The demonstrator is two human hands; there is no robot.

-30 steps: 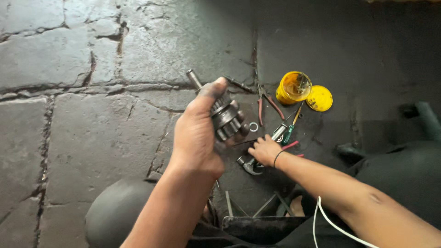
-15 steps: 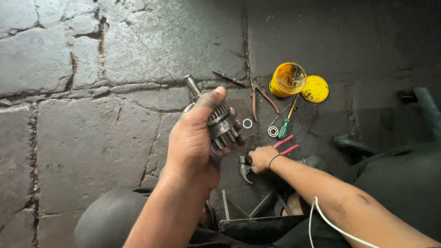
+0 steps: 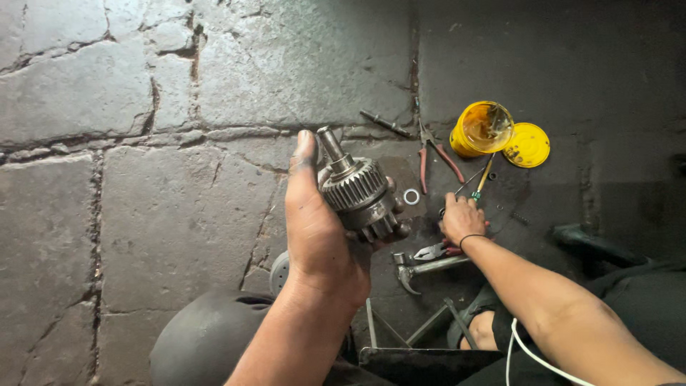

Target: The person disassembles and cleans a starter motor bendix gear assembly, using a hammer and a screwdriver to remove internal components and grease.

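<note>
Greasy geared metal part (image 3: pixel 357 194) held up over the stone floor (image 3: pixel 143 214), left hand (image 3: pixel 318 236) fingers wrapped tight around it, right hand (image 3: pixel 462 218) curled down on red-handled pliers (image 3: pixel 437 250), grip unclear, hammer (image 3: pixel 421 267) just beside.

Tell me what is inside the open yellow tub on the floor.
The yellow tub holds a brownish, greasy-looking paste smeared on its inner wall, with a dark smear near the rim. Its yellow lid lies beside it. The tub's bottom cannot be made out under the paste.
</note>
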